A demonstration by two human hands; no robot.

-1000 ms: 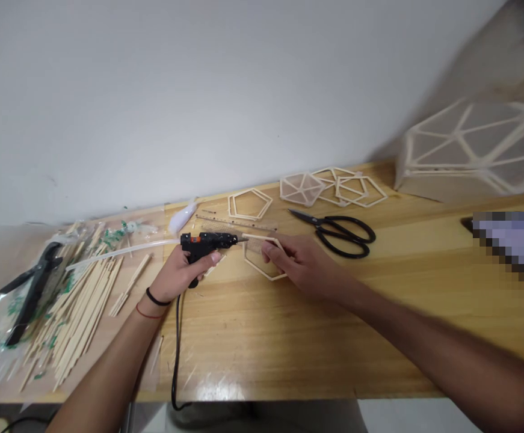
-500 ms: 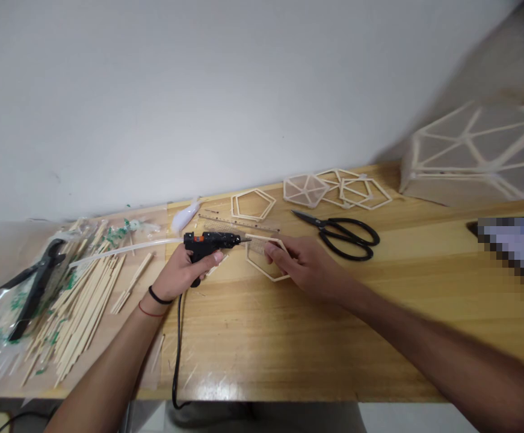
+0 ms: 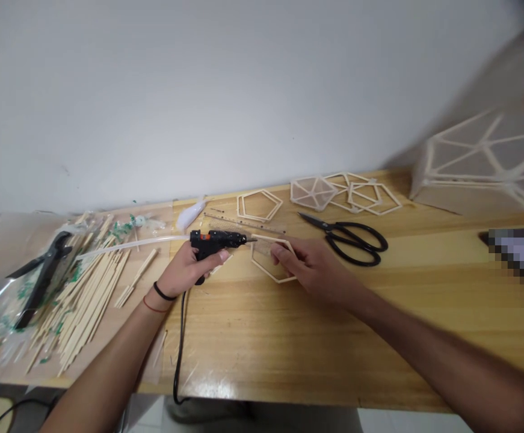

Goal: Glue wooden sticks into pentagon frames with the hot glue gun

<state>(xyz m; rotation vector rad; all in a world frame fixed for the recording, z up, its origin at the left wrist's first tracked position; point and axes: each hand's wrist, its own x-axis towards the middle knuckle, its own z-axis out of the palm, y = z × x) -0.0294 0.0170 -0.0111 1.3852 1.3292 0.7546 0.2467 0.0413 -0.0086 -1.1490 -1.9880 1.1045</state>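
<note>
My left hand (image 3: 192, 267) is wrapped round the grip of a black hot glue gun (image 3: 221, 239), its nozzle pointing right. A long clear glue stick (image 3: 133, 245) sticks out of the gun's back end. In my right hand (image 3: 309, 261) is a thin wooden polygon frame (image 3: 266, 273), pinched at its right side and held over the table. The nozzle tip is at the frame's upper left corner; whether they touch I cannot tell. Part of the frame is hidden behind my right fingers.
Black-handled scissors (image 3: 356, 242) lie right of my right hand. Behind are a clear ruler (image 3: 248, 224), a pentagon frame (image 3: 259, 218) and covered polygon pieces (image 3: 313, 193). Wooden sticks (image 3: 97, 307) and a black cutter (image 3: 47, 276) lie left. A large lattice model (image 3: 482, 162) stands right.
The whole view has shifted slightly, so things appear a little further right. Both hands keep their hold, and the nozzle stays at the frame's upper left corner.
</note>
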